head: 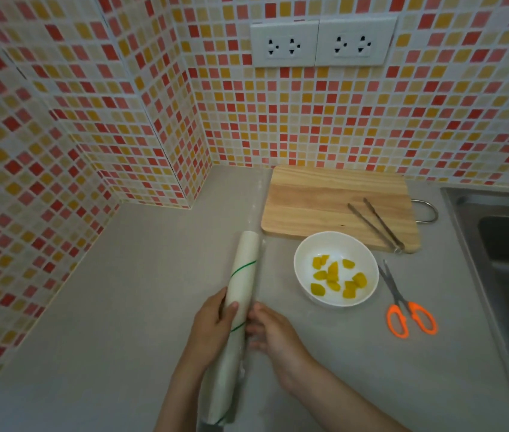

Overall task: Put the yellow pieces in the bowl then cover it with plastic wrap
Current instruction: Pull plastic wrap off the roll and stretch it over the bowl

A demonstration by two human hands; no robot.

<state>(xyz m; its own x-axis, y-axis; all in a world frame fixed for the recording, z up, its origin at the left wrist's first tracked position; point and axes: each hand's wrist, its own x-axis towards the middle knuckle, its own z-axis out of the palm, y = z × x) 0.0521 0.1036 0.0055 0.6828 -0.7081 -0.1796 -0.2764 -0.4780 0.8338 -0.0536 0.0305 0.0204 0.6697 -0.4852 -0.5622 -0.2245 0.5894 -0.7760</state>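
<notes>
A white bowl stands on the grey counter, with several yellow pieces lying in it. Left of the bowl a long white roll of plastic wrap with thin green lines lies pointing away from me. My left hand is closed around the roll from its left side. Against the roll's right side, my right hand pinches the loose clear edge of the film. A thin strip of clear film shows along the right of the roll.
A wooden cutting board lies behind the bowl with metal tongs on it. Orange-handled scissors lie right of the bowl. A steel sink is at the far right. Tiled walls close the back and left.
</notes>
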